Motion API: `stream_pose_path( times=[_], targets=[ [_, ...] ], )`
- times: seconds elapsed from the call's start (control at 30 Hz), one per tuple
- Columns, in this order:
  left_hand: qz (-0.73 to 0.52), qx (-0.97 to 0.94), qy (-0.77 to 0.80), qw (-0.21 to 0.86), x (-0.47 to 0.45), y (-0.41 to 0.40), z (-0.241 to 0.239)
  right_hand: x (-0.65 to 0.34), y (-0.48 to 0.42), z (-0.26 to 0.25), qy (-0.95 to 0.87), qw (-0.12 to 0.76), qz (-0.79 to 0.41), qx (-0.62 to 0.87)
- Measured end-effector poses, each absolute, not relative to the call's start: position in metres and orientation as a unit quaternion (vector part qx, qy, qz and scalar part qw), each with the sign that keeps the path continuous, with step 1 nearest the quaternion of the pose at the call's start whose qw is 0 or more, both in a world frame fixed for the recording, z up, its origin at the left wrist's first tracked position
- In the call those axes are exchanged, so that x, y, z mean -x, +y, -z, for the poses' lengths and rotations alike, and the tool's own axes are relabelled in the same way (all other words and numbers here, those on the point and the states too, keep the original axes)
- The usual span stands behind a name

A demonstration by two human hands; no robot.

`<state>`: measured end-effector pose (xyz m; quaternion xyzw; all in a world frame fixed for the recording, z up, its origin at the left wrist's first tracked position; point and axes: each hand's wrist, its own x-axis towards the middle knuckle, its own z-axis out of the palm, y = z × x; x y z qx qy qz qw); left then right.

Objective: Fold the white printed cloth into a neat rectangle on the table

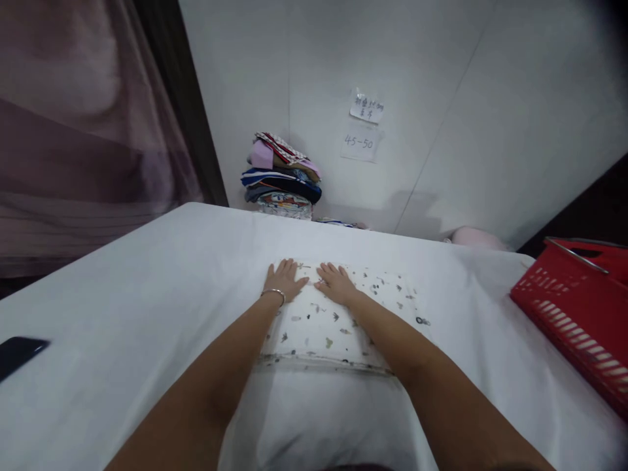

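A folded white cloth [387,297] printed with small leaves and flowers lies flat on the white table [147,275]. My left hand [285,280], with a thin bracelet on the wrist, rests palm down on the cloth's far left corner, fingers stretched out. My right hand [336,282] lies flat beside it on the cloth's far edge, fingers also extended. The two hands almost touch at the thumbs. Neither hand holds anything.
A stack of folded clothes [282,176] stands against the wall beyond the table. A red plastic basket [574,307] sits at the right edge. A dark phone [19,353] lies at the left edge. Two paper notes [363,127] hang on the wall.
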<state>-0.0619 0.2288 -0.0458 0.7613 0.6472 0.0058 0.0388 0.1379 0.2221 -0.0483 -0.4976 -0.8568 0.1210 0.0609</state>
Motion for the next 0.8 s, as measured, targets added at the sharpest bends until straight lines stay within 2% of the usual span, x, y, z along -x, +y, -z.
stream_pose_path(
  times=[0.17, 0.3, 0.47, 0.63, 0.8],
  targets=[
    [-0.011, -0.768, 0.639, 0.038, 0.066, 0.233, 0.053, -0.176, 0.216, 0.043, -0.832, 0.060, -0.081, 0.546],
    [-0.022, -0.769, 0.636, 0.050, 0.065, 0.235, 0.051, -0.203, 0.213, 0.042, -0.786, 0.021, -0.108, 0.608],
    [-0.015, -0.764, 0.643, 0.049, 0.064, 0.233, 0.046, -0.209, 0.211, 0.035, -0.788, 0.025, -0.133, 0.601],
    [0.004, -0.762, 0.646, 0.051, 0.063, 0.234, 0.044, -0.247, 0.197, 0.033, -0.750, 0.020, -0.080, 0.656],
    [-0.005, -0.760, 0.648, 0.047, 0.063, 0.236, 0.047, -0.281, 0.189, 0.044, -0.701, 0.004, -0.082, 0.709]
  ],
)
